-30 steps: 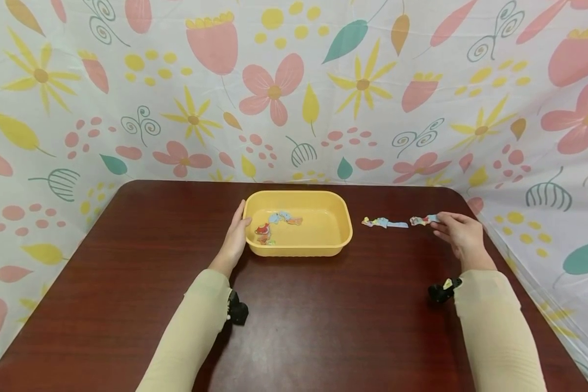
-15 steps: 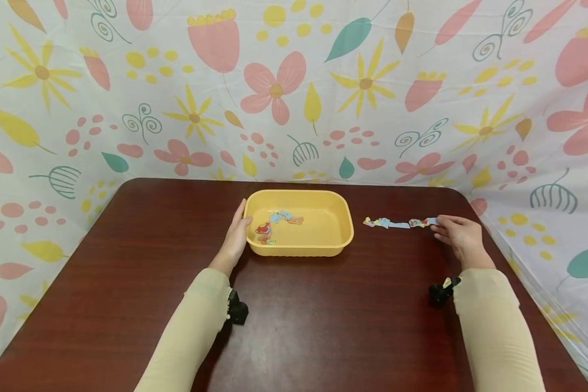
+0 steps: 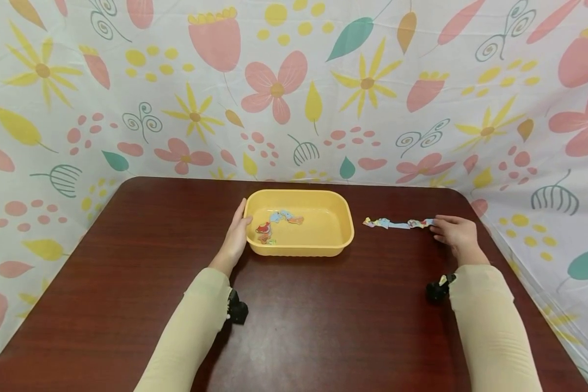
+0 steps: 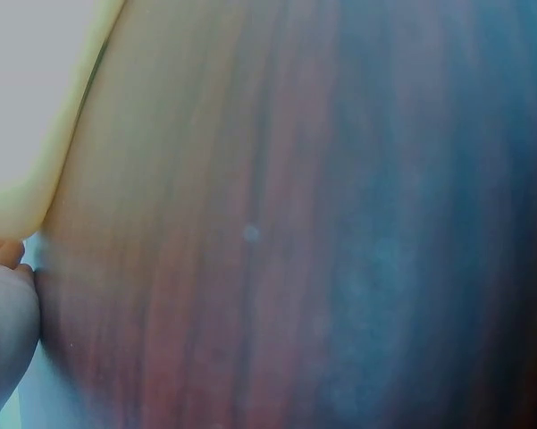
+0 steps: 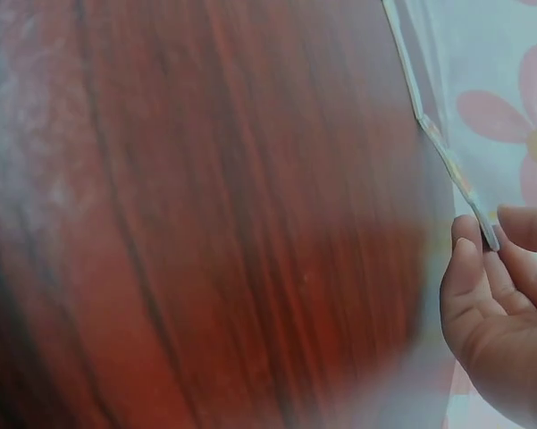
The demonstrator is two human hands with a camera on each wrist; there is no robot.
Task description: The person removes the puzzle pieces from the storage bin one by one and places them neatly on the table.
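The red-and-pale-blue cutout piece (image 3: 420,223) is at the right end of a row of two, over the far right part of the surface (image 3: 333,316). The right hand (image 3: 457,232) pinches its outer end, the grip closed on it between thumb and fingers; the right wrist view shows the piece edge-on, thin and flat. I cannot tell whether that held end touches the surface. Its other end meets a longer yellow-and-light-blue piece (image 3: 383,222), which reaches left towards the yellow tray (image 3: 299,251) and ends near it, apart from its wall.

The tray stands on the surface, its long sides running left to right. The left hand (image 3: 235,234) holds its left end, thumb over the rim and fingers along the outside. Inside, light blue pieces (image 3: 280,216) lie beside an orange piece (image 3: 295,220) towards the far left, and a red piece (image 3: 263,228) lies nearer the left wall.

Cream sleeves (image 3: 188,326) cover both forearms, with a black device at the left wrist (image 3: 236,308) and another at the right (image 3: 439,288). A white cloth (image 3: 294,128) printed with flowers and leaves hangs behind the surface.
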